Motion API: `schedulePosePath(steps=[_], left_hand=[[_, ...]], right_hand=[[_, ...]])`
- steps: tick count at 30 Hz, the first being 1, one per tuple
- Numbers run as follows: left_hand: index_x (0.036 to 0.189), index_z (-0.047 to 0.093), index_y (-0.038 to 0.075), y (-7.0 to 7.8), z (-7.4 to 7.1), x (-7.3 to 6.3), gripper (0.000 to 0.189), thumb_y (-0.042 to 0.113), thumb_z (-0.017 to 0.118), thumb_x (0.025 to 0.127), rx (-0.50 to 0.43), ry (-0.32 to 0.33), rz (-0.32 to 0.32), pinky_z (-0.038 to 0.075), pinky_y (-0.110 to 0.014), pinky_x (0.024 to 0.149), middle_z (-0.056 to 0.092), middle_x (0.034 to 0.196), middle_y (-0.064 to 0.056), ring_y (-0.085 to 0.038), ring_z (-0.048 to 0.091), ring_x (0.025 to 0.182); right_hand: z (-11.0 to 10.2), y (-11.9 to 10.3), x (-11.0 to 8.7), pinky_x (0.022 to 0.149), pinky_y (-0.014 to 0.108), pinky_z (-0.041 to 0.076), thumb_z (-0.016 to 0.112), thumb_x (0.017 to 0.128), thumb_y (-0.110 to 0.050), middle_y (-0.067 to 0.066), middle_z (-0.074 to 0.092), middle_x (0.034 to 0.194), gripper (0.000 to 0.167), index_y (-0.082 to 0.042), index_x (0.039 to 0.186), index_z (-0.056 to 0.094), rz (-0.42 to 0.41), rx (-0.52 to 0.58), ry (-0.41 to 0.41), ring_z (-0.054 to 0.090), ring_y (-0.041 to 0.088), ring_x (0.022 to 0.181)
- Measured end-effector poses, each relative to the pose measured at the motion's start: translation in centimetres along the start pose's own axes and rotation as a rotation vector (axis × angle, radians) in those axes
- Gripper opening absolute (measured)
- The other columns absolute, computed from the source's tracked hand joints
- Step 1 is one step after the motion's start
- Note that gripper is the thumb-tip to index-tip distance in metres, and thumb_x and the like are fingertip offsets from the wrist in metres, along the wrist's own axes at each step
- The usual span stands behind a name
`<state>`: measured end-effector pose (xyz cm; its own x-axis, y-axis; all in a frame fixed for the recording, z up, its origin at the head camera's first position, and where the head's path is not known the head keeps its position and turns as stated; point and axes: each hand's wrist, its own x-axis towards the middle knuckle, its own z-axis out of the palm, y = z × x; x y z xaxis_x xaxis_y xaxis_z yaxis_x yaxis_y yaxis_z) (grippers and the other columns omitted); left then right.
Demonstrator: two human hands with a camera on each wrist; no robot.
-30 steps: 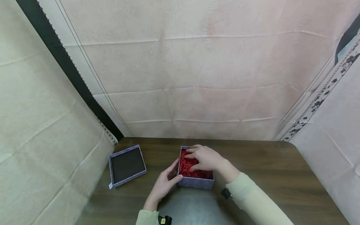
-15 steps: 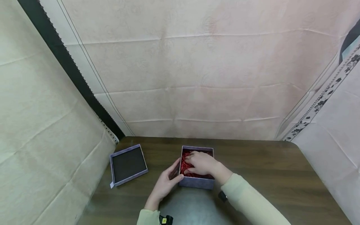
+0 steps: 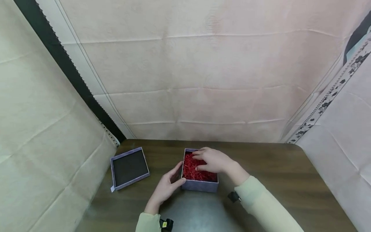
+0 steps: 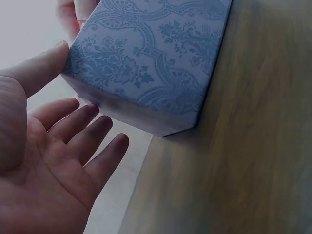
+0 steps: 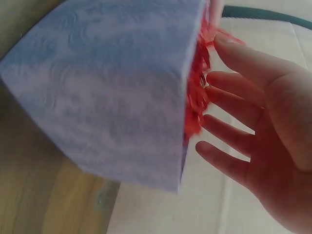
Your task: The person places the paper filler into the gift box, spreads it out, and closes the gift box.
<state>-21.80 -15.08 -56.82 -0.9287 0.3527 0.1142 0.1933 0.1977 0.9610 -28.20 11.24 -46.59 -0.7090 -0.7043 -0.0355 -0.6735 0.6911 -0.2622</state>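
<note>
An open lavender-blue box (image 3: 200,186) with a scrolling pattern stands on the table, filled with red shredded paper (image 3: 192,170). At the box's left side is my left hand (image 3: 165,188), its thumb touching the near left corner. In the left wrist view, that hand's fingers (image 4: 109,151) are spread and slightly bent beside the box. My right hand (image 3: 215,161) hovers over the right part of the box, fingers spread and loosely bent. Its fingertips touch or nearly touch the shredded paper (image 5: 196,92) in the right wrist view. Nothing shows in its grasp.
The box's lid (image 3: 130,169), dark inside with a small pale tab at its near left corner, lies left of the box. The brown wooden table (image 3: 269,180) meets a pale cloth backdrop (image 3: 203,80) behind, with cloth hanging at both sides.
Half a second ago my right hand was down in the shredded paper; it has risen, and the paper stands higher in the box. My left hand stays at the box's side.
</note>
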Motion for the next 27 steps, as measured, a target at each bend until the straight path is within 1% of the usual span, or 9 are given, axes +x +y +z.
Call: schedulePosePath(steps=[5, 7, 11, 17, 21, 24, 27], left_hand=[[0.167, 0.040, 0.013, 0.3, -0.9, 0.0, 0.072, 0.028, 0.072, 0.105, 0.087, -0.033, 0.000, 0.034, -0.055, 0.122, 0.040, 0.169, -0.001, -0.028, 0.036, 0.156], [0.166, 0.040, 0.011, 0.4, -1.1, 0.0, 0.070, 0.029, 0.071, 0.106, 0.112, -0.042, 0.000, 0.035, -0.055, 0.122, 0.041, 0.169, -0.002, -0.028, 0.037, 0.155], [0.165, 0.043, 0.013, 0.1, -1.4, -0.2, 0.066, 0.032, 0.068, 0.107, 0.162, -0.044, 0.004, 0.037, -0.057, 0.120, 0.044, 0.167, -0.004, -0.031, 0.041, 0.153], [0.164, 0.046, 0.014, 0.0, -1.4, -0.5, 0.061, 0.031, 0.065, 0.109, 0.161, -0.036, 0.019, 0.037, -0.057, 0.120, 0.046, 0.166, -0.006, -0.032, 0.042, 0.152], [0.164, 0.046, 0.014, 0.2, -1.4, -0.7, 0.060, 0.033, 0.063, 0.110, 0.180, -0.037, 0.021, 0.036, -0.056, 0.121, 0.046, 0.165, -0.006, -0.030, 0.042, 0.152], [0.162, 0.048, 0.012, 0.1, -1.7, -0.9, 0.057, 0.033, 0.062, 0.111, 0.208, -0.013, 0.025, 0.037, -0.056, 0.120, 0.049, 0.163, -0.005, -0.029, 0.045, 0.150], [0.158, 0.054, 0.011, -0.1, -2.5, -1.5, 0.052, 0.031, 0.062, 0.111, 0.231, 0.044, 0.037, 0.041, -0.053, 0.118, 0.054, 0.159, -0.005, -0.027, 0.051, 0.146]], right_hand=[[-0.4, 1.5, -1.9, 0.116, 0.054, 0.045, 0.076, 0.101, -0.036, 0.009, 0.063, 0.151, 0.050, -0.010, 0.144, 0.070, -0.006, 0.008, 0.046, 0.054, 0.034, 0.143], [-0.3, 2.1, -2.6, 0.114, 0.054, 0.046, 0.078, 0.100, -0.030, 0.011, 0.064, 0.149, 0.048, -0.008, 0.142, 0.071, -0.005, 0.008, 0.067, 0.057, 0.036, 0.139], [0.1, 2.6, -3.6, 0.112, 0.055, 0.048, 0.083, 0.096, -0.024, 0.013, 0.066, 0.147, 0.048, -0.007, 0.139, 0.072, 0.016, 0.014, 0.079, 0.061, 0.036, 0.135], [0.7, 2.7, -3.9, 0.111, 0.053, 0.049, 0.083, 0.096, -0.025, 0.012, 0.067, 0.145, 0.046, -0.007, 0.138, 0.073, -0.002, 0.000, 0.086, 0.062, 0.035, 0.134], [0.9, 2.8, -4.4, 0.113, 0.055, 0.048, 0.081, 0.098, -0.026, 0.013, 0.065, 0.148, 0.045, -0.007, 0.138, 0.073, 0.025, 0.019, 0.109, 0.059, 0.036, 0.137], [1.1, 2.9, -5.1, 0.114, 0.057, 0.047, 0.080, 0.098, -0.028, 0.014, 0.061, 0.153, 0.048, -0.007, 0.141, 0.071, 0.057, 0.050, 0.138, 0.056, 0.038, 0.141], [1.4, 3.1, -5.9, 0.115, 0.059, 0.044, 0.080, 0.099, -0.032, 0.014, 0.053, 0.160, 0.056, -0.008, 0.148, 0.066, 0.093, 0.097, 0.174, 0.050, 0.040, 0.145]])
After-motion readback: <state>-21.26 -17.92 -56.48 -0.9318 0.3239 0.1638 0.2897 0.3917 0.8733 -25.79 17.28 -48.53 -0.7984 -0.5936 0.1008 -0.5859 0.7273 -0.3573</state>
